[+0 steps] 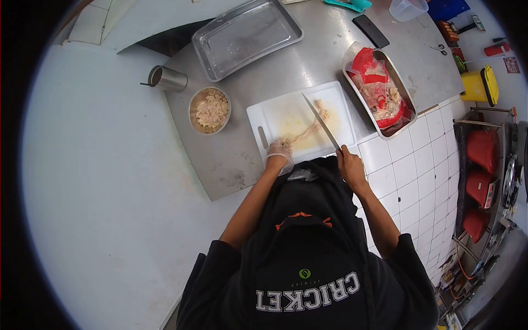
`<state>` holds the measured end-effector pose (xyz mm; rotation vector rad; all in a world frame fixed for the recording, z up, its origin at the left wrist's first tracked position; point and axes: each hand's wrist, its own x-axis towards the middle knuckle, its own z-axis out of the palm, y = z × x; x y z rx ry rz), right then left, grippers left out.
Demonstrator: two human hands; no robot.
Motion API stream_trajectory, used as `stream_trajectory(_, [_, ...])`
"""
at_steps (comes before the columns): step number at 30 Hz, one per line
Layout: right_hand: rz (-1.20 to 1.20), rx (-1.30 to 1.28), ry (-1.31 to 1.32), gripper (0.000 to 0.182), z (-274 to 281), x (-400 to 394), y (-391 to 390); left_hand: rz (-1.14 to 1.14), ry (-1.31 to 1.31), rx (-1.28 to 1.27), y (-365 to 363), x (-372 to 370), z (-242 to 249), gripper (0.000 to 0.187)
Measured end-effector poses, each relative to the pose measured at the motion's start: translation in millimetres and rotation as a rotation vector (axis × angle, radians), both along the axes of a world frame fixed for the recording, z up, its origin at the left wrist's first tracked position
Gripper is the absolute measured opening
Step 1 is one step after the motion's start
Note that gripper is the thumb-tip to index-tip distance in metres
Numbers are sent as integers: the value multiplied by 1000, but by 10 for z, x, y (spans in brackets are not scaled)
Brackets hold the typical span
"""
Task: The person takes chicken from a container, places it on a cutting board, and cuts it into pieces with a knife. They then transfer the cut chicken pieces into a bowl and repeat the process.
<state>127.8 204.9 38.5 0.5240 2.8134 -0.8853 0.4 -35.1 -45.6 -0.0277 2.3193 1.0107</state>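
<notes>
A white cutting board (pixel 278 116) lies on the steel table in front of me. Across it stretches a pale strip of raw chicken (pixel 308 132), thicker at its far end. My left hand (pixel 279 154), in a clear plastic glove, has its fingers closed on the near end of the strip, at the board's lower left. Bare, my right hand (pixel 351 166) grips the handle of a long knife (pixel 324 125) at the board's near right corner. The blade points away from me and slants left, over the strip near its thick end.
Left of the board stands a metal bowl (pixel 192 116) of cut raw meat, with a steel cup (pixel 175 80) behind it. A large metal tray (pixel 245 41) lies farther back. On the right, another tray (pixel 408 98) holds bagged raw chicken. A black phone (pixel 370 31) rests beyond.
</notes>
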Motion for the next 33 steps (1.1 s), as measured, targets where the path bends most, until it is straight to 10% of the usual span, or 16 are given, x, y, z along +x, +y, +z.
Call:
stream_trajectory(5, [74,105,-89,19,145,186,-92,-215,161,-379,142,-38,660,30])
stream_trajectory(8, [81,111,-177,19,160,386,-46,-448,734,-236,230,61,532,31])
stream_trajectory(18, [188,69,-57,17,-273,-965,-343,-734,749,-150,332,6,133,44])
stream_trajectory(26, [148,65,-376,22,30,316,174,-653,602,-34,340,-69,288,47])
stream_trajectory(33, [143,42,-185,23,-51,-334,-79,-571,480,-379,279,43,191,33])
